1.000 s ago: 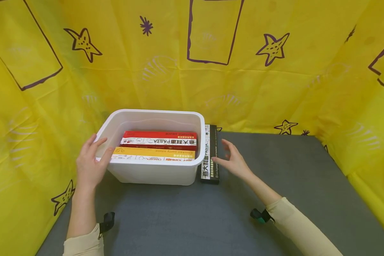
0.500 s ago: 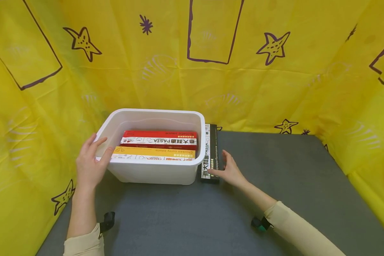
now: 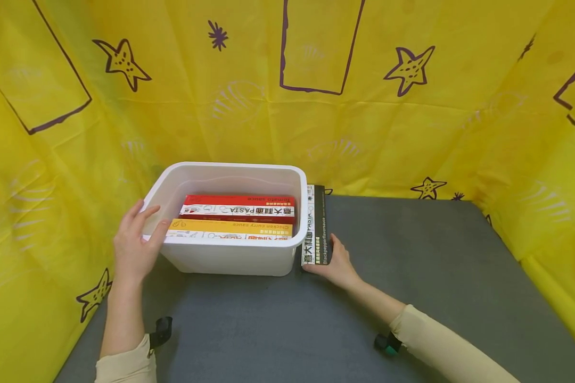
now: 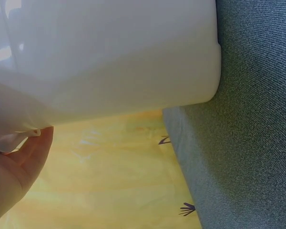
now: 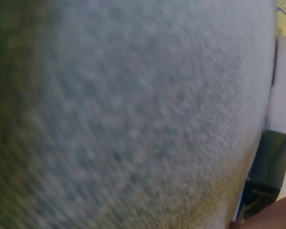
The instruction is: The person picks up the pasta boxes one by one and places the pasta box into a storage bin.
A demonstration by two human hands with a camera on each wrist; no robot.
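A white plastic bin [image 3: 230,258] stands on the dark grey table. My left hand [image 3: 136,242] grips the left end of its rim, and in the left wrist view a finger [image 4: 38,150] bends at the rim from outside. Along the bin's right side lies a black and white pasta box [image 3: 320,223], labelled as black pepper flavour sauce. My right hand [image 3: 337,266] holds its near end, thumb across the front corner and fingers on the right side. In the right wrist view the black box [image 5: 270,160] shows at the right edge, partly hidden by the hand.
Inside the bin are a red tomato sauce pasta box [image 3: 239,201] and a yellow chicken curry sauce box [image 3: 230,226], lying side by side. Yellow cloth [image 3: 354,127] with starfish drawings hangs behind and at both sides of the grey table [image 3: 249,330].
My right hand has moved nearer along the black pasta box, from hovering over its right side to holding its near end. The left hand and the bin have stayed put.
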